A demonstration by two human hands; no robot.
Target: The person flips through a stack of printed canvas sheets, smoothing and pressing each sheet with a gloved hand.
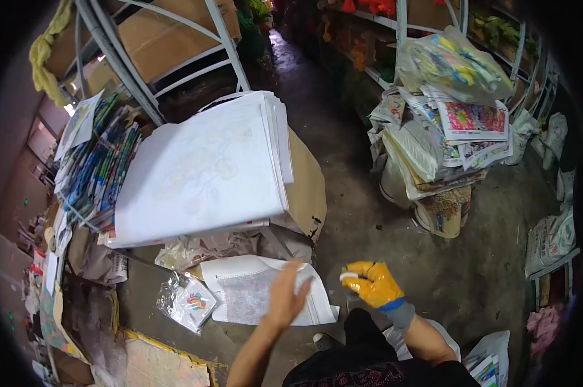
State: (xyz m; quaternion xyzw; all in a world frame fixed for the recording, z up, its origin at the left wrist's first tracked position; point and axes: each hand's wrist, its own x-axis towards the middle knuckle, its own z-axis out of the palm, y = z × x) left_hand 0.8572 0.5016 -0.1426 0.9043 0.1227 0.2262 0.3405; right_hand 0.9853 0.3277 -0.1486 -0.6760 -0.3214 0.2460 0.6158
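Note:
My bare left hand (287,295) is held up in front of a printed white sheet (240,293) that lies low by the table. Its fingers are slightly blurred but stretched out with the thumb apart, and nothing is in them. On my right hand (376,286) is a yellow-orange coated glove with a blue cuff. The gloved fingers curl round a small white object (349,276), too small to identify. A gap separates the two hands. Left of the sheet, a clear plastic packet (191,302) shows a colourful print.
A stack of large white sheets (201,168) covers a table, beside folded colourful packs (98,155). Across the aisle (330,142) stands a pile of prints and bags (440,142). Metal racks (223,39) rise behind. A plastic bag (488,358) sits at lower right.

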